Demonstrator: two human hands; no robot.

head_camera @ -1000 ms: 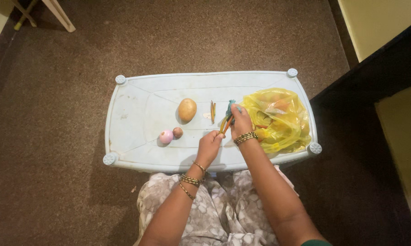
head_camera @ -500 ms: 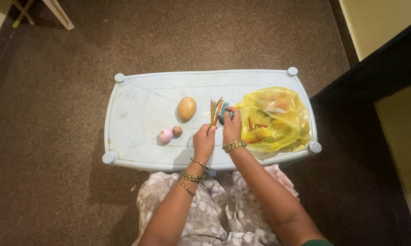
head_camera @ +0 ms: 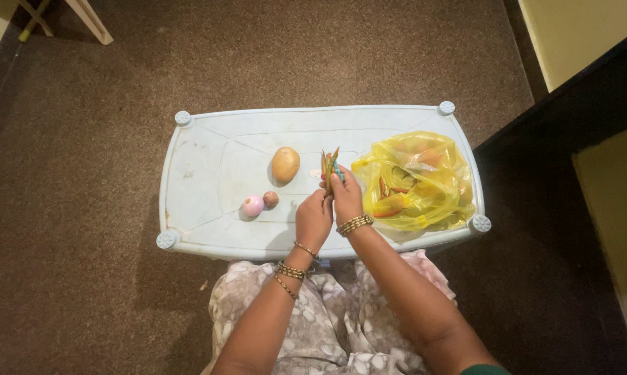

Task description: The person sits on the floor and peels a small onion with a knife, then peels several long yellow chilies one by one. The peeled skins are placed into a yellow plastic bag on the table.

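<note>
On a pale blue plastic table [head_camera: 202, 160], a small pink onion [head_camera: 253, 206], a smaller brown one [head_camera: 271, 199] and a potato [head_camera: 285, 164] lie left of the left hand [head_camera: 314, 219] and right hand [head_camera: 345, 196], both clasped on thin orange-green chillies [head_camera: 329, 162] held above mid-table. A yellow bag [head_camera: 424, 182] sits rightmost.

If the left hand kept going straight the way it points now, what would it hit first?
Likely nothing soon: the left hand, gripping the chillies, points across bare table, passing right of the potato. Depth is unclear.
</note>
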